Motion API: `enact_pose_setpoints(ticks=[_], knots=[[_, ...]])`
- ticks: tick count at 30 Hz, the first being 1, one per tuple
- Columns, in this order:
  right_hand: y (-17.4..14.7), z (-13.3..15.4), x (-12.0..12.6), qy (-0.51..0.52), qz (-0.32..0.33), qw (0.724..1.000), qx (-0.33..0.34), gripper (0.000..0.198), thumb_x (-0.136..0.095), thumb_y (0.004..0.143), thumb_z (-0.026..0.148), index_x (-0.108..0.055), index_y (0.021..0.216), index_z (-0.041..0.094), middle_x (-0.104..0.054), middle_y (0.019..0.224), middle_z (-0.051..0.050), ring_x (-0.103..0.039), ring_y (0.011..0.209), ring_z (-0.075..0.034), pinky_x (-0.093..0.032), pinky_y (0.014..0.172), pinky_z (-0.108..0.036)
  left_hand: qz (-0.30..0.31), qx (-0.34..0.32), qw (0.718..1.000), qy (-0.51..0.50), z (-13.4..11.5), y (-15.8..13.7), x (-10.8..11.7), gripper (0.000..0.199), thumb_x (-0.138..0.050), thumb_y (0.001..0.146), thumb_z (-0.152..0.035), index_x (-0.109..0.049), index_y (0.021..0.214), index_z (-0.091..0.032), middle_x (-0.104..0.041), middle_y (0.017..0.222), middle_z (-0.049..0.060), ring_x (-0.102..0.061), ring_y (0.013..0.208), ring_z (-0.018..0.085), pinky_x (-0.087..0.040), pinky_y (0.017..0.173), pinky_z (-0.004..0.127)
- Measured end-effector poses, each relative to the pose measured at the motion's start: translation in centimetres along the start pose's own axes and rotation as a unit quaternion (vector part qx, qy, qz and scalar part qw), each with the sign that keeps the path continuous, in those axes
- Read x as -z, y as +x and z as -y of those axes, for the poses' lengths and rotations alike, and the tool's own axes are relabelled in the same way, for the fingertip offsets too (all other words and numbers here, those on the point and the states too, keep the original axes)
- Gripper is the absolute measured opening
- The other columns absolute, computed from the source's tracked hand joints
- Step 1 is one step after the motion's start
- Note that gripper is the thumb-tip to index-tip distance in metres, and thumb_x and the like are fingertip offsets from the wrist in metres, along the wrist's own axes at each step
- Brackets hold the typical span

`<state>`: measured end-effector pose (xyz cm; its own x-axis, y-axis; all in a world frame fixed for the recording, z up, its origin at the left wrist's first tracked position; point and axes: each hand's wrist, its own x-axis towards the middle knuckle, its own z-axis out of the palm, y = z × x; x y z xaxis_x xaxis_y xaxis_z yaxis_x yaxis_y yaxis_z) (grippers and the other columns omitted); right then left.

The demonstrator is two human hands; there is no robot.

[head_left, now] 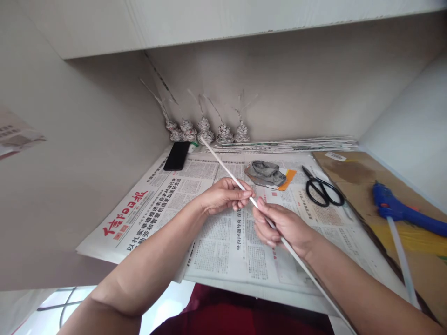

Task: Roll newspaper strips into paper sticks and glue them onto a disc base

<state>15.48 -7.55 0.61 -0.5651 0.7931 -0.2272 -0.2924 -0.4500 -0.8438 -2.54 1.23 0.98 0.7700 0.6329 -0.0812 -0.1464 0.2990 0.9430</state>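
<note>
A long, thin white rolled-paper stick (223,164) runs slantwise across the view, from the back middle down to the lower right. My left hand (227,194) pinches it near its middle between thumb and fingers. Just to the right, my right hand (275,223) is closed around the same stick, thumb on top. The two hands almost touch, and both are above the newspaper (213,251) spread on the table. Beyond my hands lies a grey folded cloth (267,173) on a piece of orange and white packaging.
Several woven-paper gourds (225,134) line the back wall, beside a bundle of paper sticks (289,146). A black phone (176,156) lies at the left. Black-handled scissors (323,190) and a blue glue gun (394,207) on cardboard (352,181) are at the right. A shelf (223,23) overhangs.
</note>
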Motion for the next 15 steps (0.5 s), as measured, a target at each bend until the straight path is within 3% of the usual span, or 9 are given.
enact_pose_setpoints(ticks=[2,4,7,9,11,15], knots=[[0.04,-0.07,-0.05,0.053,0.075,0.996,-0.014,0.046,-0.036,0.094,0.052,-0.038,0.059,0.021,-0.027,0.032,0.009,-0.029,0.032,-0.008,-0.022,0.037,-0.021,0.01,-0.01,1.0,-0.003,-0.06,-0.1,-0.03,0.019,-0.072,0.075,-0.025,-0.066,0.086,-0.01,-0.058,0.059,0.0,-0.053,0.05,0.005,-0.038,0.042,0.013],[0.08,-0.24,-0.22,0.06,0.103,0.993,-0.024,0.049,-0.032,0.094,0.055,-0.038,0.059,0.021,-0.027,0.032,0.009,-0.03,0.031,-0.009,-0.023,0.037,-0.022,0.01,-0.018,1.0,-0.006,-0.15,-0.17,-0.03,0.019,-0.071,0.076,-0.026,-0.066,0.085,-0.011,-0.058,0.059,0.0,-0.052,0.049,0.005,-0.038,0.041,0.013],[0.16,-0.58,-0.48,-0.065,-0.007,0.998,0.012,0.046,-0.036,0.091,0.059,-0.05,0.071,0.02,-0.042,0.041,0.006,-0.038,0.037,-0.009,-0.027,0.039,-0.022,-0.009,-0.014,1.0,0.002,-0.16,-0.09,-0.01,0.02,-0.073,0.074,-0.026,-0.066,0.086,-0.01,-0.058,0.059,0.0,-0.053,0.049,0.006,-0.038,0.042,0.014],[0.17,-0.71,-0.52,-0.175,-0.105,0.977,0.054,0.04,-0.047,0.088,0.057,-0.054,0.077,0.019,-0.046,0.047,0.006,-0.039,0.041,-0.008,-0.027,0.041,-0.022,-0.018,-0.006,1.0,0.018,-0.07,0.02,-0.01,0.021,-0.074,0.073,-0.026,-0.066,0.085,-0.01,-0.059,0.058,0.0,-0.053,0.05,0.006,-0.039,0.043,0.014],[0.1,-0.64,-0.48,-0.208,-0.131,0.967,0.067,0.037,-0.051,0.087,0.053,-0.051,0.073,0.019,-0.042,0.046,0.007,-0.036,0.04,-0.007,-0.026,0.041,-0.022,-0.021,-0.001,0.999,0.026,0.01,0.09,-0.03,0.022,-0.074,0.073,-0.026,-0.066,0.085,-0.01,-0.059,0.058,0.0,-0.053,0.051,0.006,-0.04,0.043,0.015],[-0.2,-0.04,-0.33,-0.019,0.04,0.999,0.012,0.041,-0.035,0.094,0.052,-0.037,0.065,0.022,-0.025,0.036,0.01,-0.027,0.033,-0.008,-0.023,0.038,-0.022,-0.019,-0.02,1.0,0.001,-0.06,-0.02,-0.09,0.022,-0.072,0.074,-0.028,-0.066,0.086,-0.01,-0.057,0.058,-0.001,-0.052,0.049,0.005,-0.036,0.041,0.014]])
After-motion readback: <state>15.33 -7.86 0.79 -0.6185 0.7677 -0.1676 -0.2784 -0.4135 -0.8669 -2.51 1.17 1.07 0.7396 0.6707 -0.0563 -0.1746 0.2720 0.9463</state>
